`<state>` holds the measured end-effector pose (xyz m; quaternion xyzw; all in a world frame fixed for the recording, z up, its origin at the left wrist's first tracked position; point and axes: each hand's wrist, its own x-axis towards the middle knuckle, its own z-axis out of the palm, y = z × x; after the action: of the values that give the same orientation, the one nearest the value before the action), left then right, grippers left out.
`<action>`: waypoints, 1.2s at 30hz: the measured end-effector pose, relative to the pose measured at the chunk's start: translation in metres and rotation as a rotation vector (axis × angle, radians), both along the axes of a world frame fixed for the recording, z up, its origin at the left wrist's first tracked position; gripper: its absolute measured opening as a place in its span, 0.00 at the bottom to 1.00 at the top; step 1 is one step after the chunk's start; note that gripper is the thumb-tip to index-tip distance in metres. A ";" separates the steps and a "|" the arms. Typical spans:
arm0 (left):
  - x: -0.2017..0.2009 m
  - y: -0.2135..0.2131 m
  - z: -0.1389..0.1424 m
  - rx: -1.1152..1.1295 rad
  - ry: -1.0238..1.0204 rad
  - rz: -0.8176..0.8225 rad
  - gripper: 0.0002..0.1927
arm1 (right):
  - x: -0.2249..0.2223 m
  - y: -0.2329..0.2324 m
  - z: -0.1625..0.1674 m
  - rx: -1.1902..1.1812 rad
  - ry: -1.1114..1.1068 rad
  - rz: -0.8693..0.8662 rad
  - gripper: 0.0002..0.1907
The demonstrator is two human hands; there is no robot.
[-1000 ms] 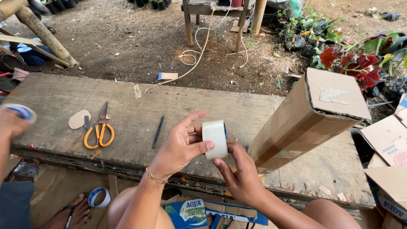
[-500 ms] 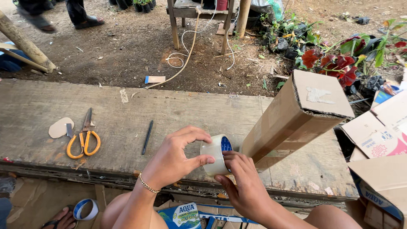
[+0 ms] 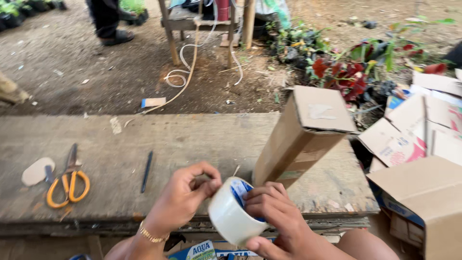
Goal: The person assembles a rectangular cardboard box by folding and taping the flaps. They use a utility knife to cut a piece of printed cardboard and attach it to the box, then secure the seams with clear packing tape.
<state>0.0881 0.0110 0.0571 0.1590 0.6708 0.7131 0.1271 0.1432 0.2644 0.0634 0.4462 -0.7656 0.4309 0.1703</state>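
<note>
My right hand (image 3: 276, 219) grips a roll of clear packing tape (image 3: 230, 214) with a blue core, fingers through its centre. My left hand (image 3: 185, 195) pinches at the roll's outer edge with thumb and fingertips. Both hands hover over the near edge of a weathered wooden plank table (image 3: 192, 139). A tall, narrow cardboard box (image 3: 301, 139) leans just behind my right hand, its closed top flap tilted up and to the right.
Orange-handled scissors (image 3: 67, 180), a pale cardboard scrap (image 3: 36, 171) and a dark pen (image 3: 147, 171) lie on the plank at left. Open cardboard boxes (image 3: 418, 144) pile up at right. Beyond are dirt ground, a white hose, red-leaved plants and another person's feet (image 3: 113, 33).
The tape roll has come lower and closer to me, turned so its side faces up. My left fingers have curled onto its edge. The view has shifted right.
</note>
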 end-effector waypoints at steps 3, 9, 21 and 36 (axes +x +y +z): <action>0.011 0.016 0.000 0.140 -0.043 0.030 0.10 | 0.003 0.013 0.015 -0.180 0.026 0.056 0.21; 0.004 0.031 0.027 0.423 -0.408 -0.483 0.17 | 0.016 0.048 0.066 -0.119 -0.169 0.258 0.18; -0.046 0.104 0.134 0.222 -0.143 -0.175 0.21 | -0.043 0.126 0.181 0.243 -0.101 -0.229 0.43; -0.079 0.118 0.088 0.429 -0.419 0.125 0.11 | -0.122 0.113 0.248 0.496 -0.582 -0.890 0.09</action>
<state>0.0087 0.1291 0.1455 -0.0100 0.4726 0.8622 0.1819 0.0217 0.3776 0.3118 -0.0286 -0.9725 0.2309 0.0081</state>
